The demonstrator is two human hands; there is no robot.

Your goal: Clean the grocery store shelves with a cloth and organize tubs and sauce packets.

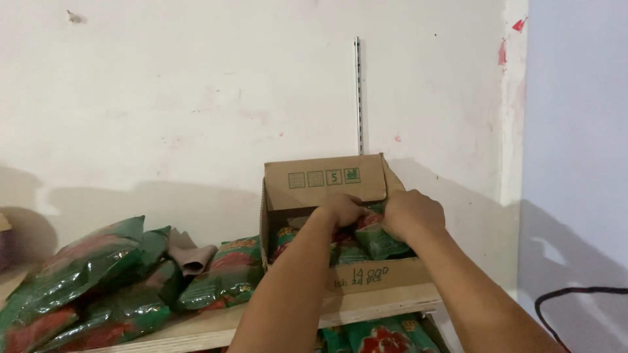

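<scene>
Packet in hand: a green and red snack packet (378, 240) sits inside the open cardboard box (327, 183), at its right side, on top of other packets of the same kind.
Right hand: the right hand (413, 213) lies over the top of this packet, with fingers curled down and closed on its upper edge, likely to lift or to settle it.
Left hand: the left hand (340, 209) reaches into the box just beside the right one; its fingers are bent into the packets, but I cannot tell if they really grip something.
Box: it stands on the wooden shelf (366, 304) against the white wall (196, 98), with the back flap upright, so the inside is free for both hands.
Loose packets: a pile of the same green packets (98, 281) lies on the shelf to the left, leaning one on another.
Below: more packets (379, 336) show under the shelf edge.
Wall rail: a thin metal shelving rail (358, 95) runs up behind the box.
</scene>
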